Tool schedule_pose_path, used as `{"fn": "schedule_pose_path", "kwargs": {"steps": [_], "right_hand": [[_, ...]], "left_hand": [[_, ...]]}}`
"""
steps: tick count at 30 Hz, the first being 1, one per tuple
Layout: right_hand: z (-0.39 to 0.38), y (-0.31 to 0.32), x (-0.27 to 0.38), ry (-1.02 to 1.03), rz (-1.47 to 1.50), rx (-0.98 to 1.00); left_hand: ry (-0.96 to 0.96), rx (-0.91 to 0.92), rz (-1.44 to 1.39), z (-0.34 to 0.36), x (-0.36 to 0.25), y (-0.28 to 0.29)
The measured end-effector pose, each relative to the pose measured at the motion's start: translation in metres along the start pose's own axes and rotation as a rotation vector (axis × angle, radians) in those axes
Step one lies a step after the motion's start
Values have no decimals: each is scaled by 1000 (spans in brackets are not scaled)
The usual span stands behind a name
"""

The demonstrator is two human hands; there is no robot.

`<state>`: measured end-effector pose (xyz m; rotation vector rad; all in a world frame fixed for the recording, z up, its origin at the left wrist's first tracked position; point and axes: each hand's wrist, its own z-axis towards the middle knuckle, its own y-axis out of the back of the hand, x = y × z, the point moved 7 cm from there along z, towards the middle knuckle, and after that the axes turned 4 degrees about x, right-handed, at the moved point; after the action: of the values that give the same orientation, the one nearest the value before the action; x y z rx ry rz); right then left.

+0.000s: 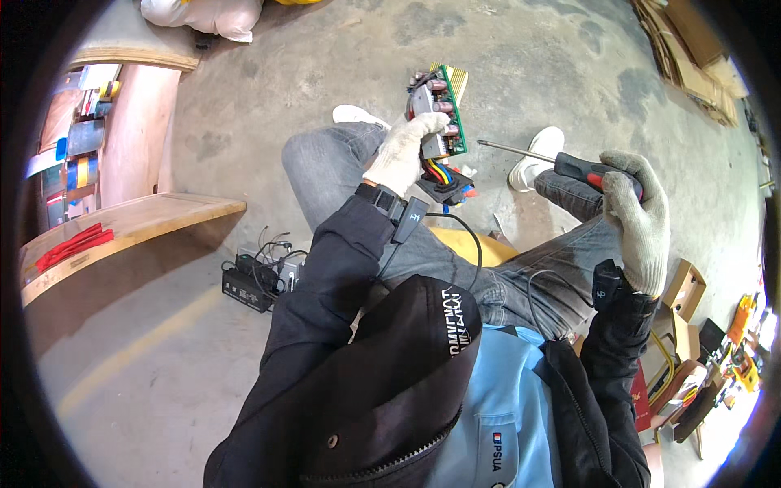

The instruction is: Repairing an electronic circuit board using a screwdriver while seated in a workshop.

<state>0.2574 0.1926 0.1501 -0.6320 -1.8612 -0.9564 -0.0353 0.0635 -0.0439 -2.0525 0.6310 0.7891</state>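
My left hand (404, 153), in a white knit glove, is closed on the near end of a green circuit board (452, 110). Pinkish-brown cylindrical parts and a grey metal plate sit on the board. Coloured wires (439, 172) run from its near end down to a dark piece beneath. In my gloved right hand (641, 207) is a screwdriver (579, 168) with a black and red handle. Its shaft points left toward the board, and the tip stands apart from it. Part of the handle is hidden by my fingers.
On the floor at left are black boxes with cables (252, 285). A wooden shelf (163, 207) bears a red cloth-like bundle (75, 246). Flattened cardboard (691, 69) leans at the far right; an open cardboard box (685, 291) and several tools lie nearer. Cables hang from both my wrists.
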Motion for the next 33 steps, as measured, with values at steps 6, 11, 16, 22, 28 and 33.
{"fn": "schedule_pose_path", "kwargs": {"steps": [6, 11, 16, 22, 28, 33], "right_hand": [[1, -13, 3, -66, -96, -44], [0, -18, 12, -20, -151, -41], [-3, -21, 10, -20, -106, -40], [-6, -30, 16, -25, -149, 12], [-7, -31, 16, -38, -189, 39], [-7, -26, 12, -30, -116, 32]], "left_hand": [[-5, 76, 3, -6, -1, -14], [43, 130, 64, -13, -5, -26], [22, 130, 82, -6, -1, -22], [97, 176, 89, -9, 0, -28], [138, 150, 86, -14, 4, -30], [108, 222, 57, -12, 5, -33]]}}
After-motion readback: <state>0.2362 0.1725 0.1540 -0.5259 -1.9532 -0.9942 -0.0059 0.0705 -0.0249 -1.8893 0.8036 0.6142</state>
